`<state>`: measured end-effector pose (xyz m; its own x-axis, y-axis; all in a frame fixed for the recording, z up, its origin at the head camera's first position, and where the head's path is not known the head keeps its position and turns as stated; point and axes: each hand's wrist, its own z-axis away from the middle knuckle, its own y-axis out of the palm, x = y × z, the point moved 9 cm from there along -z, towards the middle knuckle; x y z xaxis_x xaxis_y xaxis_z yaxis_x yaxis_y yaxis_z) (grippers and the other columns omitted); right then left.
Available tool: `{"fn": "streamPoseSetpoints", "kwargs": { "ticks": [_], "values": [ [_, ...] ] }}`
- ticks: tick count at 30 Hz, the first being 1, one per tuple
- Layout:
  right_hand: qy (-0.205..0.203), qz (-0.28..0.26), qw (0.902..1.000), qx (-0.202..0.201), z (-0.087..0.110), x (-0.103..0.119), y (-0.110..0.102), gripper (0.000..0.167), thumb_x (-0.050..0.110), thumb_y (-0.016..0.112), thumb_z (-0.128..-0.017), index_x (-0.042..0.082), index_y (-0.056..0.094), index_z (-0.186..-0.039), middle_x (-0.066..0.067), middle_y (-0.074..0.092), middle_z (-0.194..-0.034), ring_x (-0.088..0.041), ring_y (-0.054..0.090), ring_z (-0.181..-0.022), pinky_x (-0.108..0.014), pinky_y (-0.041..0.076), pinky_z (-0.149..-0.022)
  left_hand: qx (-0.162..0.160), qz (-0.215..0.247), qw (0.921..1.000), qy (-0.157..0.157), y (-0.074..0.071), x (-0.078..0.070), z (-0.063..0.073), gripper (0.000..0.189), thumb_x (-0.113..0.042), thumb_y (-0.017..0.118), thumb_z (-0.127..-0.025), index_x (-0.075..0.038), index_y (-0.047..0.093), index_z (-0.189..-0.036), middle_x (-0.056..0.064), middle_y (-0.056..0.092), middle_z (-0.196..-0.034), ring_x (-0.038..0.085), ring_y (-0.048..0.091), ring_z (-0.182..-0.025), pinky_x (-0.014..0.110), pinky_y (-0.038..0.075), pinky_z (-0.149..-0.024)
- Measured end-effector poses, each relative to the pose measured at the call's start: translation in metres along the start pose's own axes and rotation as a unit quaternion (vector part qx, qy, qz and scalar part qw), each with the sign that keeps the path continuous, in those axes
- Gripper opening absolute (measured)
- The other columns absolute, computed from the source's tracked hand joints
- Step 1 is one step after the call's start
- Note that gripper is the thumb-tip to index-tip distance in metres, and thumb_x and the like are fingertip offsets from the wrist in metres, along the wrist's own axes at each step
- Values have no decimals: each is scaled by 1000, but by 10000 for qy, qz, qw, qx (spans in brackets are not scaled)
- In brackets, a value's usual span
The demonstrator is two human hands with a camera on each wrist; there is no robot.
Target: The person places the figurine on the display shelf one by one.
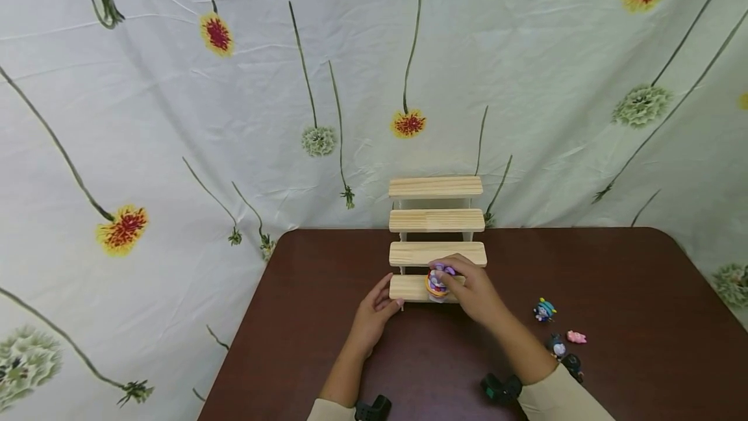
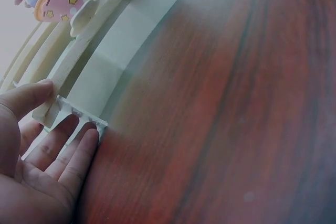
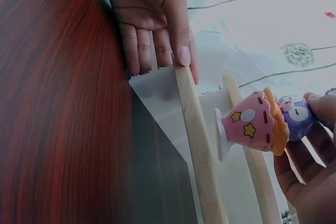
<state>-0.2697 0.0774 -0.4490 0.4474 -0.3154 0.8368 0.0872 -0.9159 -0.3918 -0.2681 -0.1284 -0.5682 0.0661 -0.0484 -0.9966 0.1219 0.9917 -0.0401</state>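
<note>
Left hand grips lowest step's nine-o'clock edge; right hand pinches figurine near six-o'clock edge; tabletop spreads toward nine, toys at four.

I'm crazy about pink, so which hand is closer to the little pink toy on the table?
Right. The right hand holds the purple toy at the bottom step, left of the pink toy; the left hand grips that step's left end, farther away.

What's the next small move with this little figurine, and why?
Probably lower the figurine gently onto the bottom step: the right hand holds it base down, seemingly just above that step, while the left hand steadies the step's left end.
</note>
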Motion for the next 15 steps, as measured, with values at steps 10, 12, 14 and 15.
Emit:
{"fn": "streamPoseSetpoints", "kwargs": {
  "ticks": [10,12,14,15],
  "values": [
    [-103,-133,9998,62,-7,-1,12,21,17,65,-100,9,74,-116,-3,71,-110,-9,63,-103,-21,51,-89,-24,-20,10000,-34,0,2,-1,67,-20,71,-95,-20,42,-156,18,61,-141,23,65,-119,24,53,-95],
    [-92,-214,9997,93,-9,-2,15,21,16,64,-100,7,74,-116,-5,72,-111,-10,63,-103,-20,51,-89,-18,-63,10000,-15,0,3,-1,67,-21,71,-96,-20,42,-156,19,61,-141,22,66,-118,23,53,-94],
    [-69,-294,9995,134,-11,-2,18,22,16,64,-100,6,74,-117,-9,71,-112,-10,64,-104,-19,51,-90,-22,-63,10000,-37,0,3,-2,67,-21,72,-95,-21,42,-155,17,61,-140,21,66,-118,22,52,-93],
    [-50,-317,9994,159,-12,-2,19,22,16,64,-100,6,74,-117,-10,71,-113,-10,64,-104,-19,52,-90,-21,-64,10000,-42,0,3,-2,67,-22,72,-95,-22,42,-155,17,62,-140,21,66,-118,22,52,-93]
  ]
}}
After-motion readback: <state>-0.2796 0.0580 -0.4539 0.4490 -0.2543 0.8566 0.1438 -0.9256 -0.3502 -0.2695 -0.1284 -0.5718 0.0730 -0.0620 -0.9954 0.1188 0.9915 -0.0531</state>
